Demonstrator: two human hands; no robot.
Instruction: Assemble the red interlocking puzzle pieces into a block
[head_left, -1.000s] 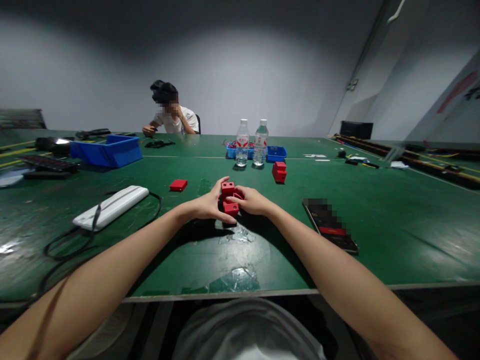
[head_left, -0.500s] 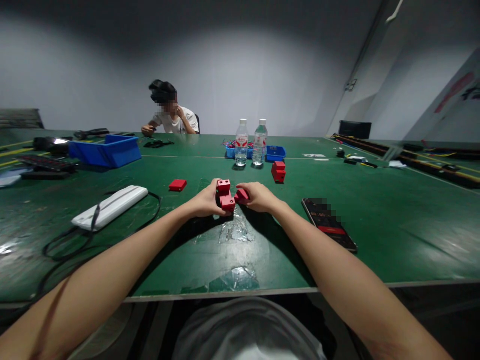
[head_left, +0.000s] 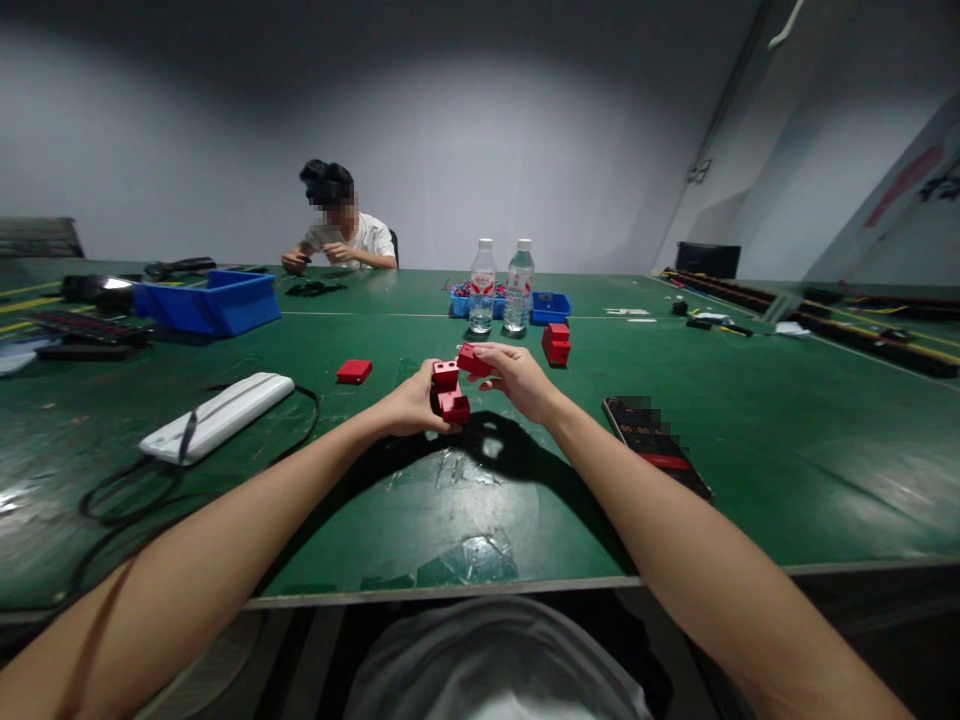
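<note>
My left hand (head_left: 415, 400) grips a stepped red block (head_left: 452, 404) from its left side, thumb low and fingers behind. Small round holes show on the block's upper face. Between the fingertips of my right hand (head_left: 521, 378) is a smaller red block (head_left: 474, 360), raised just above and to the right of the stepped one. Whether the two blocks touch is hard to tell. Behind my right hand, another red block (head_left: 556, 344) with a stepped top stands on the green table (head_left: 570, 540). A flat red piece (head_left: 354, 371) lies to the left of my left hand.
Two water bottles (head_left: 482, 288) stand before small blue trays (head_left: 551, 306). A white power bank (head_left: 219, 416) with a black cable lies left, a phone (head_left: 654, 445) right. A large blue bin (head_left: 214, 303) sits far left. Across the table sits a person (head_left: 341, 225) wearing a headset.
My right hand has lifted the smaller red block up and leftward, from beside the stepped block to above it. My left hand stays nearly still. The person opposite has lowered a hand.
</note>
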